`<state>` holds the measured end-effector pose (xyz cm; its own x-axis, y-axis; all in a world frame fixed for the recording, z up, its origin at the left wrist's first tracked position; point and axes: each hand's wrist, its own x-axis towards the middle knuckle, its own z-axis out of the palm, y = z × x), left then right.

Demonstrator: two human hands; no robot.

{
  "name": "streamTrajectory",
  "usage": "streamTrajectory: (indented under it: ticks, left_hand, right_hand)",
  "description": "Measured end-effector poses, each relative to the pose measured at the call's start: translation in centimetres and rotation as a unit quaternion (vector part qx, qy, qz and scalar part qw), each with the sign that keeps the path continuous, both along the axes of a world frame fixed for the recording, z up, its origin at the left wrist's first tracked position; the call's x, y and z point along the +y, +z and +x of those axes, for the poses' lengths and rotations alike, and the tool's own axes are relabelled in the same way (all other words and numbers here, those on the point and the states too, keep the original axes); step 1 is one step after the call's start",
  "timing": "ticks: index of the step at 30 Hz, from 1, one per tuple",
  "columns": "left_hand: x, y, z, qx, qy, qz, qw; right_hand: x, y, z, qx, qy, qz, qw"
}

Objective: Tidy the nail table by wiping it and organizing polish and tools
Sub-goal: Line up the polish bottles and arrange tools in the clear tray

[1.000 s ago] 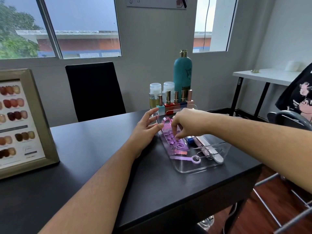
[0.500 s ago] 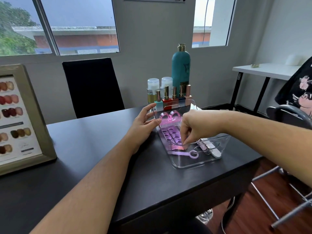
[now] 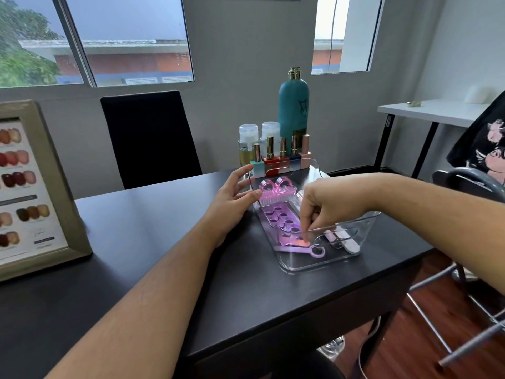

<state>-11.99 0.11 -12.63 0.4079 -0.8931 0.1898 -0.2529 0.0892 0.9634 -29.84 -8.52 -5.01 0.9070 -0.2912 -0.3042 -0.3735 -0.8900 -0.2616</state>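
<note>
A clear plastic tray (image 3: 317, 265) sits on the black table (image 3: 142, 242) at its right end. Inside it lie a pink nail brush (image 3: 277, 191), purple toe separators (image 3: 281, 217), a purple ringed tool (image 3: 306, 250) and pale nail files (image 3: 345, 239). My left hand (image 3: 232, 199) rests open against the tray's left wall. My right hand (image 3: 325, 206) reaches down into the tray, its fingertips pinching a small pink piece (image 3: 299, 242) at the near end of the separators. Behind the tray several nail polish bottles (image 3: 276, 157) stand in a row.
A tall teal bottle (image 3: 293, 110) and two clear pump bottles (image 3: 248, 143) stand behind the polishes. A framed nail colour chart (image 3: 32, 187) stands at the left. A black chair (image 3: 149, 138) is across the table; a white side table (image 3: 431, 112) and a metal stool (image 3: 464, 285) at right.
My right hand has moved from the far end of the tray, near the brush, toward its near end and lowered its fingertips onto the pink piece. My left hand has stayed at the tray's wall.
</note>
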Motion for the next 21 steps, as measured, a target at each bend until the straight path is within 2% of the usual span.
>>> streamTrajectory:
  ticks: [3, 7, 11, 16, 21]
  left_hand:
    - [0.0, 0.0, 0.0, -0.002, -0.001, -0.003, 1.000]
    - [0.0, -0.1, 0.0, -0.004, -0.002, -0.005, 1.000]
    - [0.0, -0.1, 0.0, -0.001, 0.001, -0.005, 1.000]
    - [0.0, -0.1, -0.1, -0.005, 0.002, -0.002, 1.000]
    - [0.0, 0.0, -0.1, -0.006, 0.004, -0.003, 1.000]
  right_hand:
    - [-0.1, -0.5, 0.0, -0.043, -0.008, -0.031, 0.999]
    - [0.1, -1.1, 0.5, -0.037, -0.002, -0.066, 0.997]
    - [0.5, -1.1, 0.9, -0.031, 0.018, -0.064, 0.997]
    - [0.3, -0.2, 1.1, -0.078, 0.027, -0.060, 0.995]
    - [1.2, -1.0, 3.1, -0.046, 0.075, -0.090, 0.992]
